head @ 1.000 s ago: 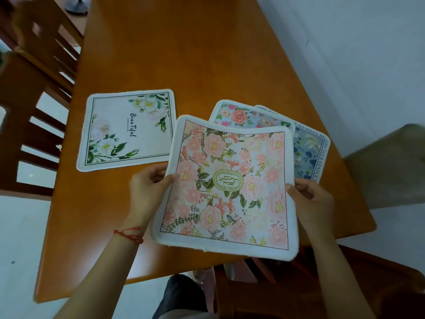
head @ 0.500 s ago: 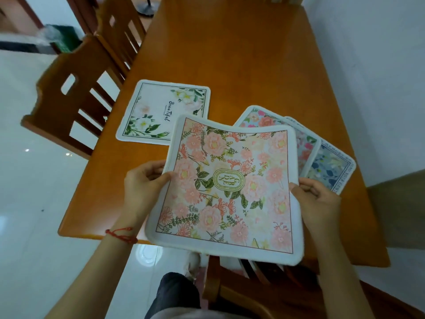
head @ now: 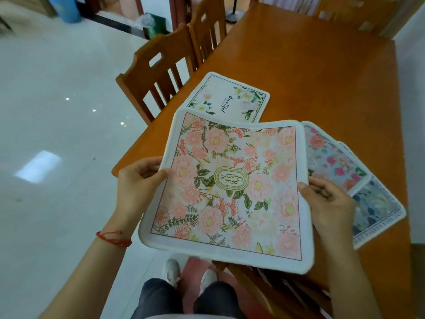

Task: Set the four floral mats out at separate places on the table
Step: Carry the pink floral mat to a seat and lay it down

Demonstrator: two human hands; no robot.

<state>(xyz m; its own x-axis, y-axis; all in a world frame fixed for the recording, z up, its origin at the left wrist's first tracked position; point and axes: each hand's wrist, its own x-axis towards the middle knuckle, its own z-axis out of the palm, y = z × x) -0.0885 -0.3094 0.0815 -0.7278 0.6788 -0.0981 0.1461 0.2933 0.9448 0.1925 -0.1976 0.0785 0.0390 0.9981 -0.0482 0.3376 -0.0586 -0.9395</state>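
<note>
I hold a pink floral mat [head: 232, 187] with a "GARDEN" oval in the air over the near edge of the wooden table [head: 322, 65]. My left hand [head: 138, 183] grips its left edge, thumb on top. My right hand [head: 326, 203] grips its right edge. A white mat [head: 230, 100] with green leaves lies flat on the table beyond it. To the right, a mat with pink roses [head: 331, 160] lies on top of a blue floral mat [head: 377, 210], the two overlapping.
Two wooden chairs [head: 161, 72] stand along the table's left side, and another chair [head: 287, 288] sits just below the held mat. The far half of the table is bare wood. White tiled floor [head: 57, 134] spreads to the left.
The view has swung to the left, so the table now runs diagonally. The pink mat stays in both hands and has shifted a little toward the table's near left corner.
</note>
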